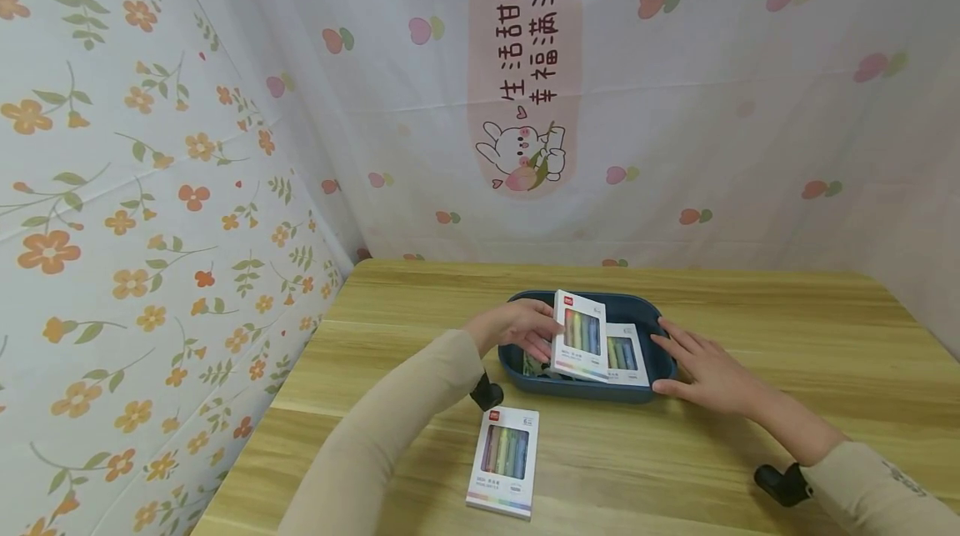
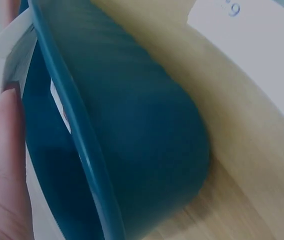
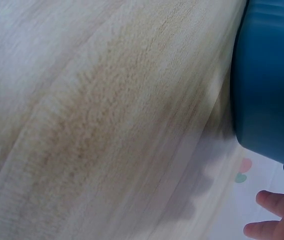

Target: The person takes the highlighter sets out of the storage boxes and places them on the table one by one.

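A dark blue basin (image 1: 577, 388) stands on the table. My left hand (image 1: 519, 326) grips the left edge of a white box of coloured highlighters (image 1: 581, 336), tilted over the basin's inside. Behind it a second highlighter box (image 1: 628, 357) leans within the basin, partly covered by the first. My right hand (image 1: 705, 369) rests with spread fingers at the basin's right rim. In the left wrist view, a finger (image 2: 11, 150) lies along the white box beside the basin wall (image 2: 126, 110). The right wrist view has fingertips (image 3: 269, 202) at the basin's edge (image 3: 267, 90).
Another highlighter box (image 1: 504, 463) lies on the wooden table (image 1: 645, 469), in front of the basin. Something greenish, hard to make out, sits low in the basin's left side. Printed cloth (image 1: 420, 102) hangs behind the table and along its left.
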{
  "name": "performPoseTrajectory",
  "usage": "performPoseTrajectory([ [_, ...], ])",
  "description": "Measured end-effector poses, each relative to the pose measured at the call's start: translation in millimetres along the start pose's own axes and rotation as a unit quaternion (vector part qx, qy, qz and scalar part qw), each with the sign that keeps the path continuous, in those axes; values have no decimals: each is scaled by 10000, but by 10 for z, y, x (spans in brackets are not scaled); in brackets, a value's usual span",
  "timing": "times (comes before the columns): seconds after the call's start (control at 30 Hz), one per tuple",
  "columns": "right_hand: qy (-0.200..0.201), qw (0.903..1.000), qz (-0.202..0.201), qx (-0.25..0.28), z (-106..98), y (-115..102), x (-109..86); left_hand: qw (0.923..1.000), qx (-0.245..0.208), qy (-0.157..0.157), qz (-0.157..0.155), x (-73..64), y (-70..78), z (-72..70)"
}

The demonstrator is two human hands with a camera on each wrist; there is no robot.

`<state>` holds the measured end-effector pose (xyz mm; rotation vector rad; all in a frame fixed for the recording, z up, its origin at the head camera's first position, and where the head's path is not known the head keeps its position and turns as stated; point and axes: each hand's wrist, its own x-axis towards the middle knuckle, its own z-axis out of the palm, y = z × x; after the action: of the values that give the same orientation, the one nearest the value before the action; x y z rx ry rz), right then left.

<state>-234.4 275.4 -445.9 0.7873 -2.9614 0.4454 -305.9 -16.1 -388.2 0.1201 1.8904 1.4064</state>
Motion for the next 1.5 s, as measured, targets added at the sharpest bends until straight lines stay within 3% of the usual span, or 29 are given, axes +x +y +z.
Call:
performPoseTrajectory([
  [0.37, -29, 9999, 69, -85, -1, -10, 0, 9992, -263, 59, 302, -116, -15, 75],
  [0.6, -15, 10000, 23, -10, 1, -21, 2, 9985, -407, -228, 285, -214, -58, 110],
  [0.97, 59, 9999, 47, -143, 11, -39, 26, 9964, -744, -316, 260, -384, -201, 278],
  [1.5, -12, 9999, 103, 6, -7, -25, 9, 9960, -564, -678, 165, -622, -427, 433],
])
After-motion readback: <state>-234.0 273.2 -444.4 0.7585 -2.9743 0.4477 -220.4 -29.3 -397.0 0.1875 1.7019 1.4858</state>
